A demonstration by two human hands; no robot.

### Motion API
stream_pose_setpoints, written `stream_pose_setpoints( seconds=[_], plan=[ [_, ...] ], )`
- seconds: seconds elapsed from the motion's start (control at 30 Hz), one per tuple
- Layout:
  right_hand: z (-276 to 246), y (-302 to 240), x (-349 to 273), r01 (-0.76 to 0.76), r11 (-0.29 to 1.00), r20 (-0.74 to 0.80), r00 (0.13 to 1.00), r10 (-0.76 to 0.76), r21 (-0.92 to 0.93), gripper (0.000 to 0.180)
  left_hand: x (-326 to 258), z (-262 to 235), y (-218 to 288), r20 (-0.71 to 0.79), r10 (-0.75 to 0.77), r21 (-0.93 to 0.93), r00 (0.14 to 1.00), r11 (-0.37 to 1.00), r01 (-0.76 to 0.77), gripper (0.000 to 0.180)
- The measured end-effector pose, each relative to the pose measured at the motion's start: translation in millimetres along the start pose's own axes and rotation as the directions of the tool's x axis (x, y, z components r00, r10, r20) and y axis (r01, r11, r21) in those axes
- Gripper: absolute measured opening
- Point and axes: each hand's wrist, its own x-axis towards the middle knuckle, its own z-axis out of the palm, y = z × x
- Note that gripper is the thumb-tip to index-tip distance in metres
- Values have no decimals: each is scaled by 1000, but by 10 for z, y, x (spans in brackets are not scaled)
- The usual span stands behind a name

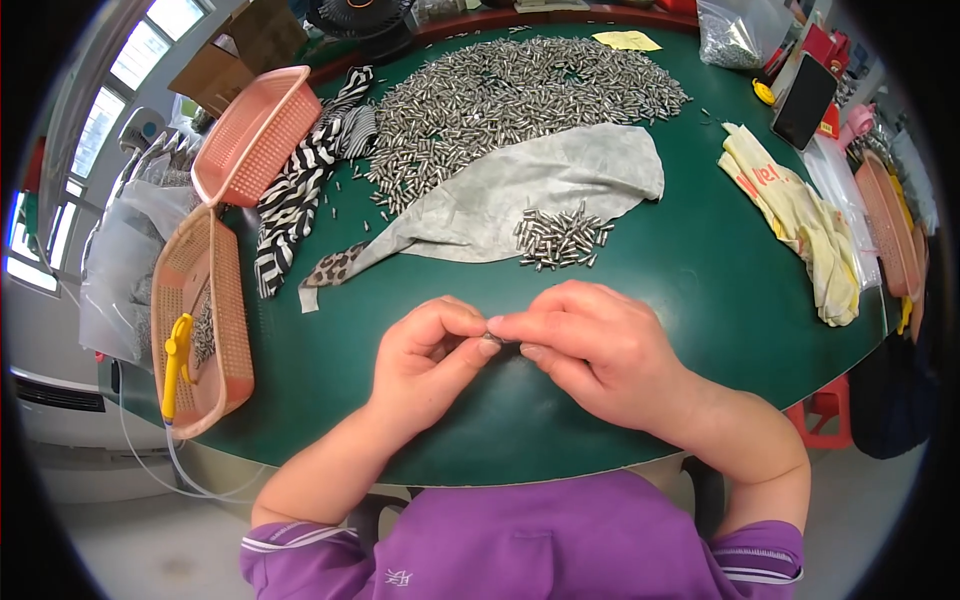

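Left hand (430, 360) and right hand (590, 345) | both pinching, fingertips meeting, one small silver metal pin (497, 341) | small heap of silver metal pins (560, 238) lying just beyond the hands.

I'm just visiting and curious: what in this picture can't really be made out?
- What the left hand and right hand pinch between them: a tiny metal piece, mostly covered by the fingertips.
- Single metal pins in the big pile: too small to tell their shape.
- Contents of the basket at left: bent by the lens, partly behind its wall.
- Clear bag: cut off by the top edge.
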Motion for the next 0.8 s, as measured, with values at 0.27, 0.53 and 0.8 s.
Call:
stream_pose_setpoints(
  seconds=[0.27, 0.53, 0.8],
  plan=[
    [-51, 18, 42, 53, 990, -92, 994, -65, -133, 33, 10, 15, 56, 1, -18, 1, 1000, 1000, 18, 7],
    [-33, 19, 22, 57, 998, -56, 997, -58, -23, 31, 18, 3, 22, 32, 54, 55, 998, 997, -56, 8],
    [-20, 21, 13, 45, 999, -28, 999, -46, -29, 28, 19, 9, 15, 21, 46, 132, 999, 990, -49, 8]
  ],
)
